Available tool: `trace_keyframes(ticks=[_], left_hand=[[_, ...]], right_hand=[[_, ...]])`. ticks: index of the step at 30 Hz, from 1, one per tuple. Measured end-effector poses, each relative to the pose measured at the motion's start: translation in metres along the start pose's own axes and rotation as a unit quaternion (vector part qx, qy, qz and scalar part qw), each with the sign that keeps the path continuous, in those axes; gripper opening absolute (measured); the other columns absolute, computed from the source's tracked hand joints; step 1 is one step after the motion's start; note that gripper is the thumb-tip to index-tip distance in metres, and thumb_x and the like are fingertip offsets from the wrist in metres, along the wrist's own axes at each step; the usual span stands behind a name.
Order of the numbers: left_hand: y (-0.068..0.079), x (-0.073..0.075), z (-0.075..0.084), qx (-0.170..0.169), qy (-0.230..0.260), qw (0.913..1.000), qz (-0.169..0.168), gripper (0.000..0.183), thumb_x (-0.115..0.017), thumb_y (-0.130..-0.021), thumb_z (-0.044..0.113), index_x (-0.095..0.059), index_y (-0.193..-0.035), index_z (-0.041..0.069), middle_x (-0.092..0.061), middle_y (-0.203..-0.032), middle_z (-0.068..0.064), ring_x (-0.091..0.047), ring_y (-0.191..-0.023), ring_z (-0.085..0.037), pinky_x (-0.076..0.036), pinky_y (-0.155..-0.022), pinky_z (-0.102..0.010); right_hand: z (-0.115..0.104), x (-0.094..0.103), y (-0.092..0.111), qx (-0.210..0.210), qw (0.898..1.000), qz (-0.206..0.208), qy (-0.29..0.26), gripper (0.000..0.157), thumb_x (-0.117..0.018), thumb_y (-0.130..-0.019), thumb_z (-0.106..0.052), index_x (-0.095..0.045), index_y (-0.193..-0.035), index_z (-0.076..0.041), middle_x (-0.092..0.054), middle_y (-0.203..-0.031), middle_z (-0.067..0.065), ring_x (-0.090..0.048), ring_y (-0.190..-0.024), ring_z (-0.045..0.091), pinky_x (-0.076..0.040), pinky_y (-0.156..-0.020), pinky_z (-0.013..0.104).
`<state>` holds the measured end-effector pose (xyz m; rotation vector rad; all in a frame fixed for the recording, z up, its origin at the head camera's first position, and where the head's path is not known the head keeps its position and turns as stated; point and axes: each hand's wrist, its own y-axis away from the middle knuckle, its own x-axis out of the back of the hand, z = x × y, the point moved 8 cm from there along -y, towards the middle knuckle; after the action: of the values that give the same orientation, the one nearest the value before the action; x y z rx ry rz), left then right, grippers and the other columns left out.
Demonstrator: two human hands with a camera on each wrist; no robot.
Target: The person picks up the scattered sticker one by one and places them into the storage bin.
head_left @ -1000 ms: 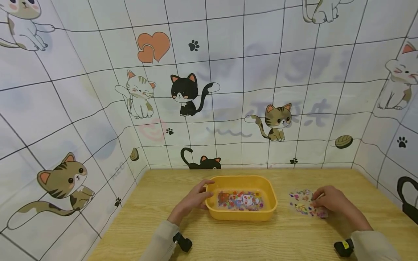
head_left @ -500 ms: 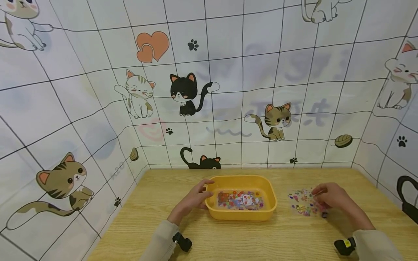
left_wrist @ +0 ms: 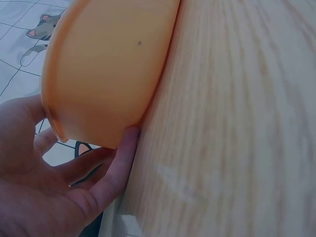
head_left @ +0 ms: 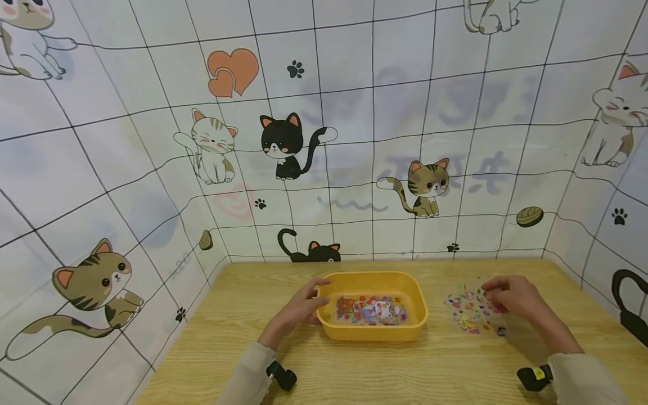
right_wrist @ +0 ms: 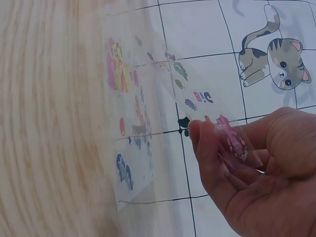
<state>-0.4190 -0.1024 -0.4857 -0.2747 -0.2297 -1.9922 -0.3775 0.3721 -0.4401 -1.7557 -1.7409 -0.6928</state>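
Observation:
At the left end of a yellow plastic basin (head_left: 373,334), my left hand (head_left: 302,306) holds the rim and outer wall. In the left wrist view, its fingers (left_wrist: 123,168) reach the basin's lower edge, by the tabletop. A sticker sheet with a bear and a white cartoon figure (head_left: 382,309) lies inside the basin. To the right, my right hand (head_left: 516,297) pinches the edge of a clear sticker sheet (head_left: 467,314) scattered with small colourful pictures. The right wrist view shows the pinched part (right_wrist: 202,101) raised and bent away from the part with a pony picture (right_wrist: 118,66).
The pale wooden table (head_left: 369,371) ends at a white gridded wall covering (head_left: 349,73) printed with cats, on the back and both sides. A black strap-like loop (head_left: 630,304) hangs at the far right. Both wrists wear small black cameras (head_left: 534,378).
My right hand has risen slightly and moved back, lifting the right edge of the clear sticker sheet. The left hand keeps its hold on the basin.

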Motion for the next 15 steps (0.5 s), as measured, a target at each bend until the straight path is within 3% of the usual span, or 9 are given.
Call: trace_keyframes(ticks=[15], left_hand=[[-0.001,0.001,-0.001,0.001,-0.01,0.9999,0.003,0.046,-0.058,-0.106,0.023,-0.048,-0.151,0.026,-0.049,-0.147,-0.022,-0.062,-0.12,-0.032,-0.066,-0.078,-0.044]], right_hand=[[-0.023,0.013,0.005,0.019,0.999,0.029,0.006,0.034,-0.061,-0.096,-0.007,-0.065,-0.124,0.012,-0.073,-0.102,0.021,-0.061,-0.069,0.014,-0.055,-0.059,0.032]])
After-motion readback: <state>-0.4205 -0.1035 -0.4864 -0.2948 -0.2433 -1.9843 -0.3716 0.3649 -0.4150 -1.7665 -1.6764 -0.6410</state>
